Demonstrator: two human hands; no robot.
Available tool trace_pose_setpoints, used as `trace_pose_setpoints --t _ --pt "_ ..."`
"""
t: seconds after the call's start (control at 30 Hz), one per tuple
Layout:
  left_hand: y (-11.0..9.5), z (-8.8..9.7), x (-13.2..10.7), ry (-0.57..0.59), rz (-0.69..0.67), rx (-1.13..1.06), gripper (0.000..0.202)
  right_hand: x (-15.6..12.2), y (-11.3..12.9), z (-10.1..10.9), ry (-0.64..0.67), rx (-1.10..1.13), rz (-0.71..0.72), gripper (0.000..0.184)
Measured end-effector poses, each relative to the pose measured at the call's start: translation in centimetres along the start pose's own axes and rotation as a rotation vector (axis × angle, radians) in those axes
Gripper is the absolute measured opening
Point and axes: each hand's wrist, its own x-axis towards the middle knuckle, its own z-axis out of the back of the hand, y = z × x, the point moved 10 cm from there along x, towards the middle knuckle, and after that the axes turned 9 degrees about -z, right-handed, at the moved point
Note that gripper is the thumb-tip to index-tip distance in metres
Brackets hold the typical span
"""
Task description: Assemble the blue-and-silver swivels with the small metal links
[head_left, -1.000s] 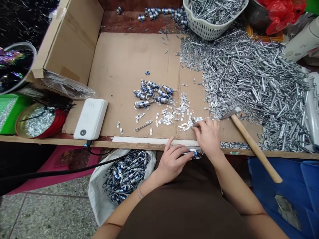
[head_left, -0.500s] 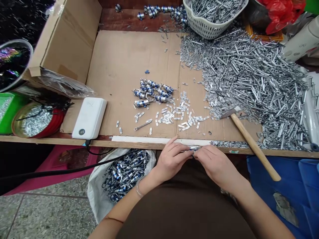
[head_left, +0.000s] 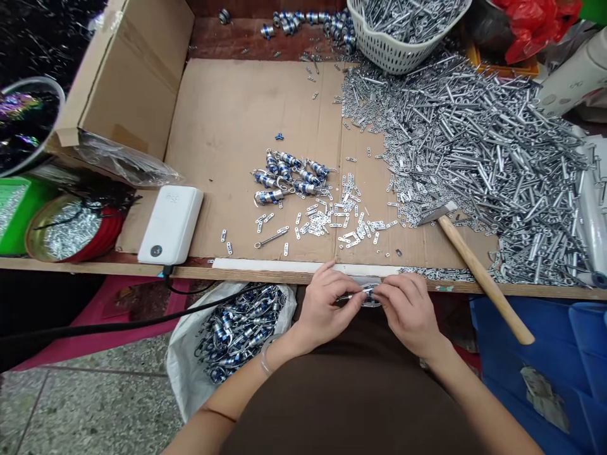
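Note:
At the bench's front edge, my left hand (head_left: pixel 331 304) and my right hand (head_left: pixel 408 309) are both closed on one small blue-and-silver metal fitting (head_left: pixel 372 297). My left fingers pinch its left end, where a thin rod shows. The right fingertips grip its other side; part of it stays hidden behind them. On the cardboard beyond lie a cluster of blue-and-silver fittings (head_left: pixel 284 165) with hooks and a scatter of small flat metal links (head_left: pixel 320 221) with holes. A single eye bolt (head_left: pixel 272 238) rests left of the links.
A hammer (head_left: pixel 478 272) overhangs the bench edge beside a large heap of eye bolts (head_left: pixel 478 139). Behind stands a white basket (head_left: pixel 398 54) of bolts. Left are a white power bank (head_left: pixel 171 224) and cardboard box (head_left: pixel 128 82). Below hangs a white sack (head_left: pixel 183 354) of fittings.
My right hand has shifted slightly and its fingers have opened out a little, so more of the fitting shows between both hands. My left thumb has moved lower. Things on the bench stay put.

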Motion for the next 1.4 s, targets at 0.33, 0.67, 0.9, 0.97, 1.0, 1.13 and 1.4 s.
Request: trace_pose_setpoints --t 0.33,0.67,0.9,0.97,1.0,1.13,1.4 --pt "-0.8 -0.7 -0.4 0.075 -0.117 0.02 0.004 -0.2 -1.9 -2.6 0.309 0.152 -0.204 0.006" --pt "-0.7 -0.9 -1.3 0.069 -0.203 0.141 0.004 -1.1 -1.3 -3.0 0.134 0.062 -0.163 0.005" --pt "-0.7 -0.7 -0.9 0.079 -0.136 0.0 0.007 -1.1 -0.6 -2.4 0.104 0.071 -0.054 0.003" --pt "-0.7 -0.6 -1.0 0.063 -0.117 -0.033 0.007 -1.2 -0.3 -2.2 0.101 0.088 -0.015 0.006" --pt "-0.7 -0.5 -1.1 0.053 -0.117 -0.038 0.007 -1.3 -0.3 -2.1 0.099 0.095 -0.004 0.008" --pt "-1.1 -0.3 -1.3 0.028 -0.136 -0.046 0.007 -1.5 -0.1 -1.9 0.109 0.136 0.012 0.013" --pt "-1.3 -0.4 -1.3 0.046 -0.144 -0.056 0.008 -1.1 -0.1 -0.9 0.068 0.195 -0.05 0.011"
